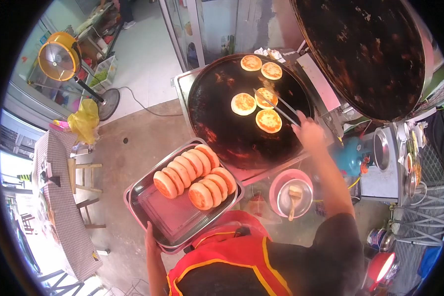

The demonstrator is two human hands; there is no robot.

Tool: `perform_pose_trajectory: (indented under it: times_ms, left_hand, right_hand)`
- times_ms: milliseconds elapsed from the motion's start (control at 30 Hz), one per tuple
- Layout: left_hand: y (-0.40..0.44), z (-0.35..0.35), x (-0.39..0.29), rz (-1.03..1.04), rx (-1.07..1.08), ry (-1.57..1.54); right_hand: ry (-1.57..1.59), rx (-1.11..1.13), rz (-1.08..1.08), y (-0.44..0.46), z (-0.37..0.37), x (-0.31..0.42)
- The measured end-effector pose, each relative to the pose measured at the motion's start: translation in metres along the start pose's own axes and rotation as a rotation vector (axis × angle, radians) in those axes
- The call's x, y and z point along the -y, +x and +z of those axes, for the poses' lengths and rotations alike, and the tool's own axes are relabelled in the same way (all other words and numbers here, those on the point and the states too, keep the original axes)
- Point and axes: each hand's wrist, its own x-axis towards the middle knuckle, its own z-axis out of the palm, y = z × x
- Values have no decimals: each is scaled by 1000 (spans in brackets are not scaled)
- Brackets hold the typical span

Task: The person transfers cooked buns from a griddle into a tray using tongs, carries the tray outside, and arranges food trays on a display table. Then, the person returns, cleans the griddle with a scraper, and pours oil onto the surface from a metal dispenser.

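My right hand (308, 132) is closed around metal tongs (287, 109), which reach over the round black griddle (217, 116). The tongs' tips lie at a browned flatbread (267, 96); whether they grip it I cannot tell. Close to it on the griddle are a flatbread on the left (243, 104) and one nearer me (269, 121). Two more flatbreads (251, 62) sit at the far edge. My left hand (152, 236) holds the side of a metal tray (155, 209), its fingers partly hidden. Two rows of stacked flatbreads (185, 167) stand on edge in the tray.
The griddle's large round lid (365, 49) stands raised at the right. A pink-rimmed bowl (274, 195) with a brush (294, 200) sits below the griddle. Farther right is a teal gas cylinder (350, 157). A yellow fan (59, 56) and a checked-cloth table (66, 197) are at left.
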Motion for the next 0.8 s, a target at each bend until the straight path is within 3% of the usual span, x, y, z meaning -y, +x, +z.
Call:
perform_pose_trajectory:
  times_ms: [100,233,400,567,633,733,800]
  left_hand:
    - [2,-4,0,-11,-14,2]
    - [0,-1,-1,14,-46,59]
    - [4,-7,3,3,-15,17]
    - [5,-5,-1,-7,-44,53]
    - [4,-5,0,-7,-40,42]
    - [4,-6,1,-5,-32,36]
    - [2,-1,-3,-7,-21,32]
  right_hand:
    - [-162,-11,-73,20,24,7]
    - [-154,89,24,18,16,0]
    - [81,106,244,8,-5,-27]
    - [287,90,250,-9,55,-67]
    - [387,163,289,-27,48,-50]
    - [523,40,213,-44,52,-37]
    - [881,163,469,-25,50,-37]
